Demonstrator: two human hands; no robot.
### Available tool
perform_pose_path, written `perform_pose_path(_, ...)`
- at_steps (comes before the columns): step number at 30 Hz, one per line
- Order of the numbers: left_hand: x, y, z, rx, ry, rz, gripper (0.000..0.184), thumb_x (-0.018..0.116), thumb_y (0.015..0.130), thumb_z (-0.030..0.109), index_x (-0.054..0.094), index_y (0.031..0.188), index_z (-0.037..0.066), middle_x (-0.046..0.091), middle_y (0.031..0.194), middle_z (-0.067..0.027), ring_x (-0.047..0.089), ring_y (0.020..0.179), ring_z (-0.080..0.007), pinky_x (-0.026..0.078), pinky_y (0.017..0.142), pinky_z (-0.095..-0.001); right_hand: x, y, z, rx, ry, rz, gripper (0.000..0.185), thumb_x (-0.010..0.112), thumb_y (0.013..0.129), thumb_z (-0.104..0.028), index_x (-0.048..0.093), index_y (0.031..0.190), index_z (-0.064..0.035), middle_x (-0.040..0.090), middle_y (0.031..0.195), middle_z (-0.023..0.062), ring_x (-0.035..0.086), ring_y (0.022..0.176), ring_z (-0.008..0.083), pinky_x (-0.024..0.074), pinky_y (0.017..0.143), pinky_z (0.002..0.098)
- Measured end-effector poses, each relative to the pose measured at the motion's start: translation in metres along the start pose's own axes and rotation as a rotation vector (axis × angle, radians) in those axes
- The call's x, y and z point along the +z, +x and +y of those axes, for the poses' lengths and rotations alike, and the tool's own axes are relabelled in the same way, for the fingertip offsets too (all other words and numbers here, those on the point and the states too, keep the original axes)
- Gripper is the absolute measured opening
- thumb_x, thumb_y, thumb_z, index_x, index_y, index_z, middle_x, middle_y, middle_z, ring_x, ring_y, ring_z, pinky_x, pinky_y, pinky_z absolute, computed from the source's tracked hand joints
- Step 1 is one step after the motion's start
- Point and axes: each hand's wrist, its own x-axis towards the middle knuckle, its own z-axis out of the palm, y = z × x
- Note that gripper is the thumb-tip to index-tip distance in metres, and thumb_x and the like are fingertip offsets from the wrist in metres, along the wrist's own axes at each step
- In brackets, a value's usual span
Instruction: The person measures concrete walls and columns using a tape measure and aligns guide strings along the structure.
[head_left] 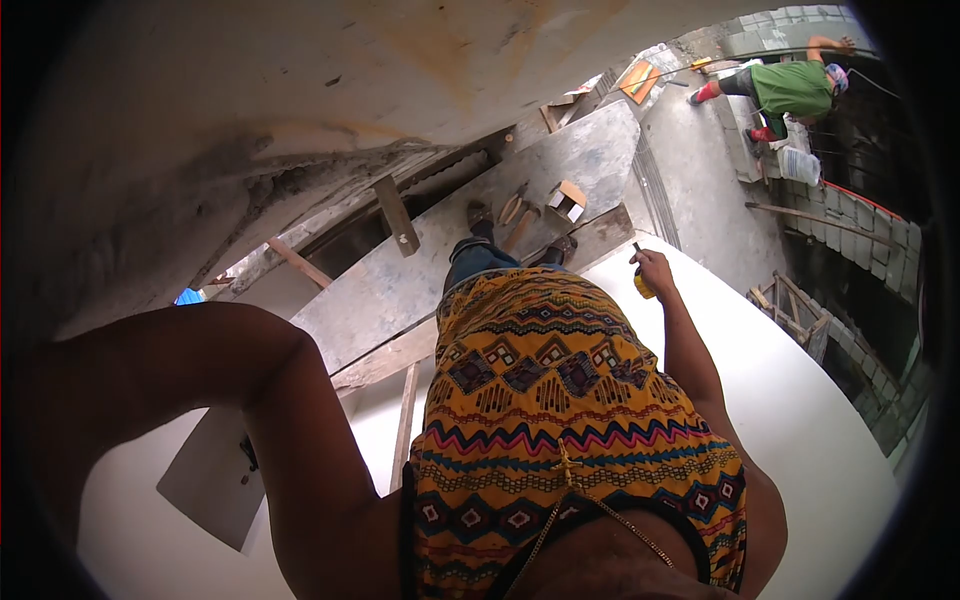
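My right hand [652, 272] hangs beside my right hip, fingers wrapped round a small yellow-and-black tool [642, 287]. A dark end sticks out above the fist, and the kind of tool cannot be made out. My left arm reaches up and out at the left, toward the pale concrete surface; its hand is outside the picture. Around my feet, a small open box [567, 203] stands on the grey board [375, 310]. Pliers [512, 207] and a hammer [521, 230] lie between my shoes.
A rough concrete surface [300, 80] hangs close overhead on the left. Wooden struts [397, 217] stand beside the board. Below at the upper right, a person in a green shirt [793, 90] is beside a block wall [870, 240]. A white panel [740, 370] lies under my right side.
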Motion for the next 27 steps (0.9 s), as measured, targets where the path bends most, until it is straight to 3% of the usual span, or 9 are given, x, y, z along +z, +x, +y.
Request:
perform_pose_path(11,0.036,-0.015,0.027,-0.032,0.05,0.048,0.046,0.063,0.077,0.015,0.053,0.116,-0.009,0.058,0.111,-0.0205,0.056,0.1,-0.0198,0.047,0.083,-0.0316,0.014,0.011,-0.053,-0.08,-0.009,0.007,0.025,0.052,0.084,-0.022,0.067,0.08,-0.0016,0.061,0.066,0.0114,0.06,0.063,0.0198,0.0458,0.062,0.0328)
perform_pose_path(17,0.043,-0.014,0.033,-0.036,0.053,0.065,0.047,0.063,0.077,0.016,0.053,0.116,-0.009,0.057,0.112,-0.021,0.056,0.1,-0.0202,0.047,0.084,-0.0319,0.022,0.022,-0.059,-0.129,0.032,-0.01,0.025,0.052,0.085,-0.022,0.067,0.079,-0.0024,0.061,0.064,0.0099,0.059,0.061,0.0182,0.046,0.059,0.032)
perform_pose_path(24,0.046,-0.015,0.034,-0.041,0.061,0.08,0.047,0.063,0.077,0.016,0.053,0.116,-0.009,0.057,0.112,-0.0217,0.056,0.101,-0.0207,0.047,0.085,-0.0322,0.021,0.017,-0.058,-0.04,0.006,-0.031,0.024,0.052,0.084,-0.022,0.067,0.08,-0.0036,0.06,0.064,0.0099,0.06,0.062,0.0189,0.046,0.059,0.0324)
perform_pose_path(27,0.048,-0.016,0.035,-0.042,0.062,0.085,0.048,0.063,0.077,0.017,0.053,0.117,-0.009,0.057,0.113,-0.022,0.056,0.101,-0.0209,0.046,0.085,-0.0323,0.023,0.017,-0.044,-0.059,-0.013,-0.021,0.024,0.051,0.089,-0.02,0.065,0.082,-0.0021,0.057,0.063,0.006,0.054,0.059,0.0143,0.0432,0.056,0.0303)
